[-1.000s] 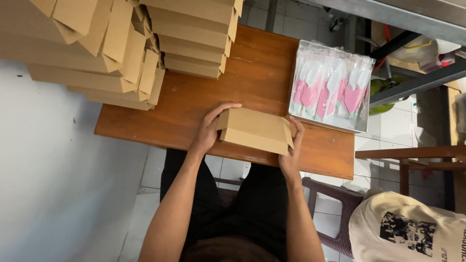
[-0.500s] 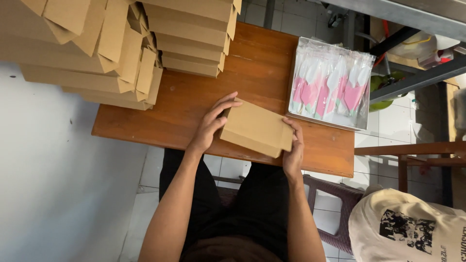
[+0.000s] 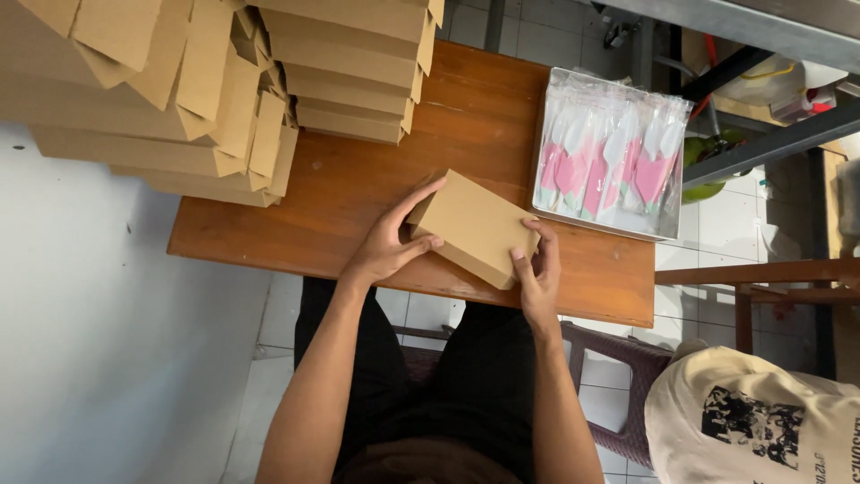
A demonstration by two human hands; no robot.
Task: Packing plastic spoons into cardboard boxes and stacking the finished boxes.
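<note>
Head view: one small brown box on worktop, pinched between left grip and right grip; two stacks flat cartons behind.

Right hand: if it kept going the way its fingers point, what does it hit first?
The right hand points up and away across the wooden table, already touching the brown cardboard box. Past the box, the tray of pink-and-white packets probably comes first, though depth is unclear.
</note>
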